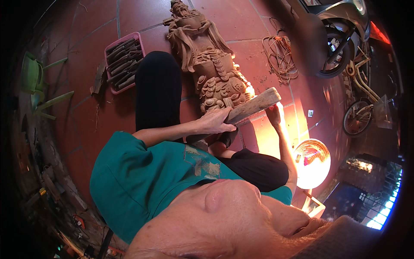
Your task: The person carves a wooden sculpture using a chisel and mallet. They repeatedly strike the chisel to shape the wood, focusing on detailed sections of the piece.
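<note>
While the left hand (214, 121) grasps a wooden bar (254, 106) near the carved wooden statue (211, 58), the right hand (276, 116), right of the statue, has finger closure I cannot tell; positioning seems underway, probably calling next for steady support.

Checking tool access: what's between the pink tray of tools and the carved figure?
Head view: a bent knee in black cloth appears between pink tray and carved figure.
</note>
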A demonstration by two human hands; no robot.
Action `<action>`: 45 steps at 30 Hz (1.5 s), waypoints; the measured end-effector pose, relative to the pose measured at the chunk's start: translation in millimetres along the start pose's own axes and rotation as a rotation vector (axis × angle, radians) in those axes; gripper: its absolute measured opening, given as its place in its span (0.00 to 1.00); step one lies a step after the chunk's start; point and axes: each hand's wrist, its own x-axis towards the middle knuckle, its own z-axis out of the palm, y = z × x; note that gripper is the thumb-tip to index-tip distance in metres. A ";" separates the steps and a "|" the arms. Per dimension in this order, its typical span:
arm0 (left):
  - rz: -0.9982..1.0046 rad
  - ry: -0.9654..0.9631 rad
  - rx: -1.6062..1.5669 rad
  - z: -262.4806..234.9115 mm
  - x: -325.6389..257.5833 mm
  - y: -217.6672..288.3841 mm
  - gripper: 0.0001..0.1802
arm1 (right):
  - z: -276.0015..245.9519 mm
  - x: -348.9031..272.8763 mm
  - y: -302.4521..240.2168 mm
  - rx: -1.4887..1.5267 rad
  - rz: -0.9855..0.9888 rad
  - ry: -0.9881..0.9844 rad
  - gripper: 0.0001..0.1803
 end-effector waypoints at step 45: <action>-0.192 0.147 -0.619 -30.6 3.8 12.4 0.17 | -14.1 11.5 -45.6 0.323 0.215 0.066 0.15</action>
